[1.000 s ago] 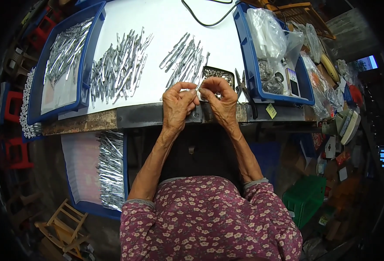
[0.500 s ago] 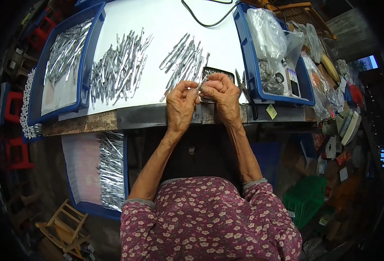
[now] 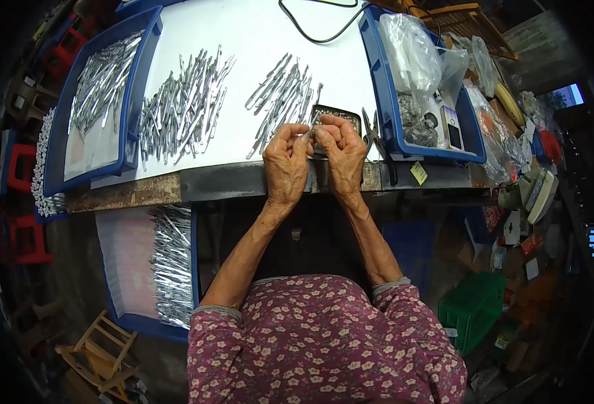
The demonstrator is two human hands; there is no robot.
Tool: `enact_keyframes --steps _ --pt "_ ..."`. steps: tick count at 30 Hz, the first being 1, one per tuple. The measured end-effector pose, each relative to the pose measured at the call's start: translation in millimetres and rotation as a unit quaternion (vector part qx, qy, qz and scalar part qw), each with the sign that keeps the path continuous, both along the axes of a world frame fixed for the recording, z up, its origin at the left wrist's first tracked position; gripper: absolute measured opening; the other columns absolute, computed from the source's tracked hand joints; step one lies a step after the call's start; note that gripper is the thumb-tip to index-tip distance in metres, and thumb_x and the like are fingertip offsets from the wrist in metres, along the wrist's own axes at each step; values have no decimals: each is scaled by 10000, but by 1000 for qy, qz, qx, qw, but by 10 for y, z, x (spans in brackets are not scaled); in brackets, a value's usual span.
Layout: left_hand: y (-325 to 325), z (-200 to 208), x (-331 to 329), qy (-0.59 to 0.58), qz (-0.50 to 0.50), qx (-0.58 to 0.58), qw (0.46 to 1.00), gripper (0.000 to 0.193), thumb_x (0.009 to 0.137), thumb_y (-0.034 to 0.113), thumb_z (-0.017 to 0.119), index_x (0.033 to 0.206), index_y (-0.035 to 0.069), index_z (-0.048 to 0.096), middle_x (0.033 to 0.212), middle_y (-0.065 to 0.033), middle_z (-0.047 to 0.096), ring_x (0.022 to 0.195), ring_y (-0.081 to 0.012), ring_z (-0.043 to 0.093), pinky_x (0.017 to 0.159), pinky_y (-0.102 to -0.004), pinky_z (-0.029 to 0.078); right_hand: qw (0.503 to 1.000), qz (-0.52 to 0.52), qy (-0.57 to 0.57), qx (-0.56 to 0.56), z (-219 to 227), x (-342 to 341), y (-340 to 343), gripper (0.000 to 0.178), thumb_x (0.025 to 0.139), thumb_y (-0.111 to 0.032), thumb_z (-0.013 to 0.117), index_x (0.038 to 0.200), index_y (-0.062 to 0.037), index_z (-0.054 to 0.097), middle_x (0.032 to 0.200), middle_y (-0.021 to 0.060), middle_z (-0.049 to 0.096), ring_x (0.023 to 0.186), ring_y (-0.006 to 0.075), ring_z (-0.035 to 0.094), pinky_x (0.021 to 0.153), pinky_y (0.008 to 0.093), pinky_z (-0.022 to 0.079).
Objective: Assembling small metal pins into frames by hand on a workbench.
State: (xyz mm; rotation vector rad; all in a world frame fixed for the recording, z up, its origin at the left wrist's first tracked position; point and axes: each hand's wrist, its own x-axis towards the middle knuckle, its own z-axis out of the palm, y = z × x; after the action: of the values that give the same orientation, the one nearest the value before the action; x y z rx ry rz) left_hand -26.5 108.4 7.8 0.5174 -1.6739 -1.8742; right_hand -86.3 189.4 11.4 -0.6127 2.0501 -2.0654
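My left hand and my right hand meet at the table's front edge, fingertips pinched close together. Between them is a slim silvery metal piece, mostly covered by the fingers. Just beyond my hands lies a loose pile of thin metal pieces on white paper. A small dark tray holding tiny shiny parts sits behind my right hand, which partly covers it. Dark-handled pliers lie to the right of that hand.
A larger metal pile spreads leftward, beside a blue bin of similar pieces. At right, another blue bin contains plastic bags and a boxed item. A black cable curves across the back. Below the table is a lower blue tray.
Both hands have turned slightly and drawn closer together at the fingertips. The metal piece between them is now more hidden. The piles look the same.
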Motion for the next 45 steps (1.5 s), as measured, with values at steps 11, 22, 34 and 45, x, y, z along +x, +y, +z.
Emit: enact_keyframes --steps 11,22,34,45 --pt "-25 26 -20 36 -11 64 997 115 831 57 528 907 -28 552 649 -8 563 521 -11 462 444 -134 342 998 -36 54 28 21 74 -69 211 836 -115 531 952 60 517 696 43 577 635 74 530 590 210 438" --pt "-99 -16 17 109 -100 151 977 157 835 53 512 940 -63 510 593 -23 518 439 -9 365 393 -133 285 998 26 -40 -33 60 22 -40 326 863 -215 523 1030 61 481 744 20 538 659 64 494 602 191 409" --pt "-132 -65 61 101 -82 162 978 96 850 46 494 892 -36 518 598 -1 517 466 -10 404 461 -138 374 999 26 -39 -14 22 103 -114 227 866 -187 528 935 29 521 743 24 529 634 73 480 566 202 409" --pt "17 -59 42 74 -38 99 992 61 860 49 484 863 -9 504 630 8 505 536 -24 435 467 -153 360 996 -26 60 53 -60 79 -145 213 886 -173 492 752 -11 529 613 -28 440 549 43 376 471 198 315"
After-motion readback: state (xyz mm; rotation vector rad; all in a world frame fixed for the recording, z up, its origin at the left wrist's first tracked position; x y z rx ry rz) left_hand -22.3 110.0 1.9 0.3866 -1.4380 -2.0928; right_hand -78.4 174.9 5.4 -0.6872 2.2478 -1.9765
